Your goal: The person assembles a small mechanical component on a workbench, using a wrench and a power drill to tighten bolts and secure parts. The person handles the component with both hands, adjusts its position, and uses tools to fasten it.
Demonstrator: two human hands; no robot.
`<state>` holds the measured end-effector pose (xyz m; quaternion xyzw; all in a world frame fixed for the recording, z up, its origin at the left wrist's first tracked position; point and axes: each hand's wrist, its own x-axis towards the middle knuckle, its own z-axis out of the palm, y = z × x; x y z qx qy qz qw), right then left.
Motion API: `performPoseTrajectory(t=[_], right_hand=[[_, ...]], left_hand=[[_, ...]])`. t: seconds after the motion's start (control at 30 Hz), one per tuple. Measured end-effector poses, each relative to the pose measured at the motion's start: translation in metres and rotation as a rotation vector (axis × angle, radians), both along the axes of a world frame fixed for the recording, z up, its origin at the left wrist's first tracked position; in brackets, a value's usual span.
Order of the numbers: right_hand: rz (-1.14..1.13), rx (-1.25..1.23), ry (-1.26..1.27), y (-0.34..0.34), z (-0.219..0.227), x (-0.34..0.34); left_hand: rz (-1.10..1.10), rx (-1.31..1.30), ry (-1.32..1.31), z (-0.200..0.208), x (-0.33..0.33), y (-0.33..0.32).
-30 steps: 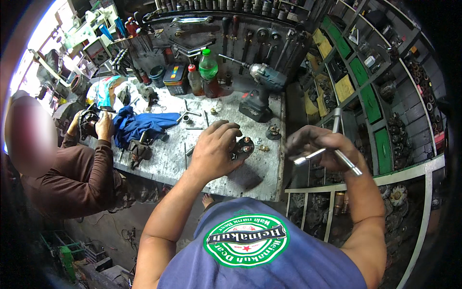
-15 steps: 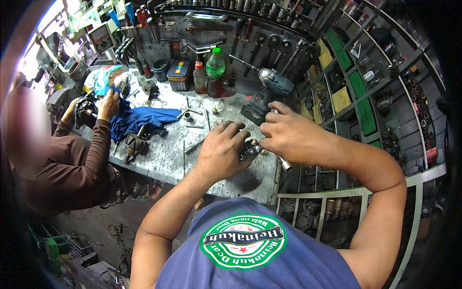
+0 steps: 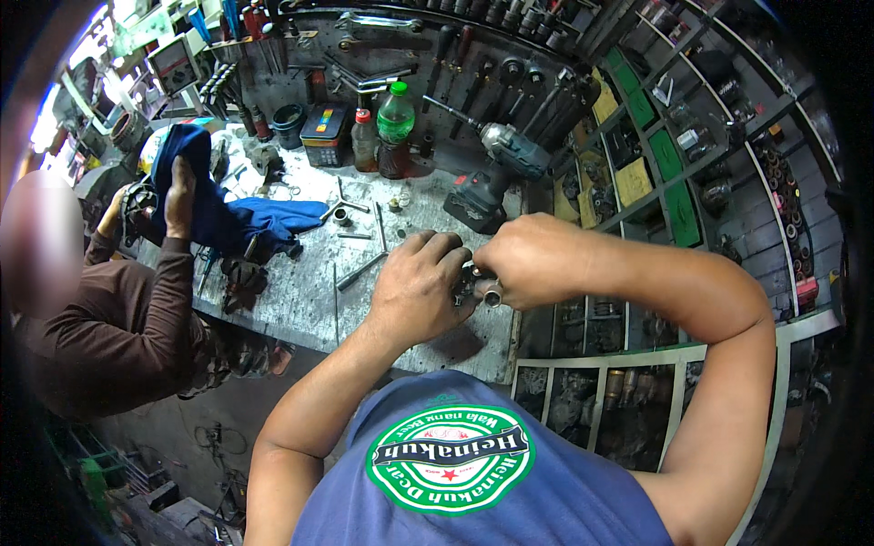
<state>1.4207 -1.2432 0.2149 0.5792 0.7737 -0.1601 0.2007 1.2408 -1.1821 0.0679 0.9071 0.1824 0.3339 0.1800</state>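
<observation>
Above the near edge of the workbench [image 3: 437, 359], my left hand [image 3: 410, 287] is closed around a small dark metal part [image 3: 462, 289], most of it hidden under the fingers. Right beside it, my right hand [image 3: 533, 259] grips a silver socket wrench [image 3: 492, 297]. Its round socket end sticks out below my fingers, next to the part; the rest is covered by my hand. I cannot tell whether wrench and part touch. Beyond my right hand stands a cordless impact wrench [image 3: 514, 150] with a long extension. A metal bar [image 3: 361, 271] lies left of my left hand.
At left, a co-worker's hand [image 3: 179, 196] holds a blue cloth [image 3: 187, 168] against a dark machine part. A green-capped bottle [image 3: 395, 118], a red-capped bottle [image 3: 364, 146] and a battery-like box [image 3: 324, 132] stand at the back. Shelving with bins [image 3: 674, 168] lines the right side.
My right hand has moved left and down, bringing the socket wrench close to the part; the wrench has swung round. My left hand stays nearly in place. The co-worker has lifted the blue cloth.
</observation>
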Motion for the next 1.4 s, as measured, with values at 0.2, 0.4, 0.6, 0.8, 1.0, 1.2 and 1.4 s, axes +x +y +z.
performPoseTrajectory(t=[0.2,0.4,0.6,0.8,1.0,1.2,1.4], right_hand=[[0.584,0.271,-0.023,0.001,-0.002,0.019],[0.842,0.377,-0.025,0.005,-0.009,0.022],[0.709,0.315,0.007,0.020,-0.026,0.025],[0.302,0.433,0.121,0.002,-0.038,0.007],[0.397,0.280,-0.022,0.002,-0.018,0.020],[0.801,0.421,0.100,0.004,-0.008,0.026],[0.450,0.043,-0.001,0.022,-0.019,0.024]], left_hand=[[-0.034,0.019,0.024,0.000,-0.002,0.004],[-0.052,0.052,0.058,0.000,-0.001,0.005],[0.004,-0.004,0.078,0.006,-0.002,0.002],[0.046,-0.060,0.046,0.004,-0.004,0.001],[0.006,0.026,0.093,0.011,-0.003,0.002],[-0.009,0.021,0.084,0.006,-0.005,0.000],[0.023,-0.004,0.050,0.004,-0.005,-0.004]])
